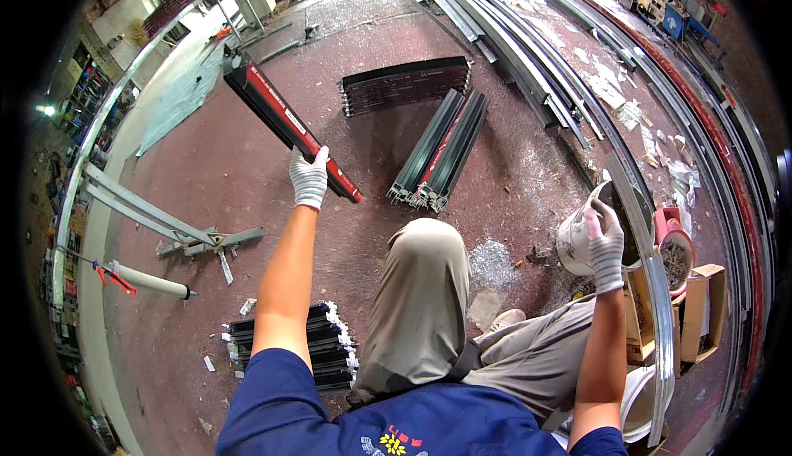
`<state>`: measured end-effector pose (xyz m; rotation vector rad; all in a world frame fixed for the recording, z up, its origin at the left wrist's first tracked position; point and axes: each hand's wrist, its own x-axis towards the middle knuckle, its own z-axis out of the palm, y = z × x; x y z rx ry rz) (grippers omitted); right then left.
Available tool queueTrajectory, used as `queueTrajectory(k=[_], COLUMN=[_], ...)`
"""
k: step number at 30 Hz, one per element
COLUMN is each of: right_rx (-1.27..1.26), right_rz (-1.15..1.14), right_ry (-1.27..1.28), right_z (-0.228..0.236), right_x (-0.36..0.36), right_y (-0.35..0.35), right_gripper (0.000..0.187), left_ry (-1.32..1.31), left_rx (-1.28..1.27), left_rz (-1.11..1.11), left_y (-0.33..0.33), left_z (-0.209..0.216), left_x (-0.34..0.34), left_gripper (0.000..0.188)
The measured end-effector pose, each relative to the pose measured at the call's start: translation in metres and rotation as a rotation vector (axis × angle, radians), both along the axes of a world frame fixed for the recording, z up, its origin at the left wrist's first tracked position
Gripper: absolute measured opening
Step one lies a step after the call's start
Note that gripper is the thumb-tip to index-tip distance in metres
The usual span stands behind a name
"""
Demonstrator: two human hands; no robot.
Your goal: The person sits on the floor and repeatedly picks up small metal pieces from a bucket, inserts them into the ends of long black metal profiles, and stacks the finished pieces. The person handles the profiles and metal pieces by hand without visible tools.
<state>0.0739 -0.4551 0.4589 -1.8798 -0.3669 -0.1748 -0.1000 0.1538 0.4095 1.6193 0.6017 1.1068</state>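
Your left hand (309, 177), gloved, is closed around the near end of a long dark metal profile with a red strip (285, 120). The profile runs away from you to the upper left, its far end low over the reddish workshop floor (214, 175); whether that end touches the floor cannot be told. Your right hand (605, 245), also gloved, is curled over the rim of a white bucket (576, 241) at your right side, beside a red container (675, 250) and open cardboard boxes (701, 307).

Ahead of your raised knee lie two dark green profiles (441, 152) side by side, with a flat stack of dark profiles (406, 85) just beyond them. Another stack of short dark pieces (293, 344) sits under your left forearm. A caulking gun (148, 281) lies well apart to the left.

Risks, as judged from this posture: a one-handed grip at the very end gives poor leverage, so the profile could swing, slip through the glove, or strike the green pair. Leaning on the bucket could tip it.
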Motion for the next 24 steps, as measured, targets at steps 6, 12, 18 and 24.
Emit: queueTrajectory(k=[6, 12, 18, 24], right_rx=[-0.114, -0.318, -0.414, -0.421], right_rz=[-0.117, -0.231, -0.350, -0.477], right_ry=[-0.235, -0.513, -0.439, -0.417], right_z=[0.013, 0.013, 0.019, 0.017], right_x=[-0.100, -0.170, -0.209, -0.237], right_y=[-0.038, -0.086, -0.134, -0.154], right_gripper=[0.035, 0.040, 0.040, 0.040], left_ry=[0.095, 0.034, 0.228, 0.380], left_rx=[0.385, 0.384, 0.600, 0.783], left_rz=[0.183, 0.005, 0.009, -0.239], left_y=[0.005, -0.042, -0.131, -0.183], left_z=[0.024, 0.050, 0.099, 0.097], left_x=[-0.070, -0.089, -0.107, -0.091], left_gripper=[0.028, 0.025, 0.032, 0.037])
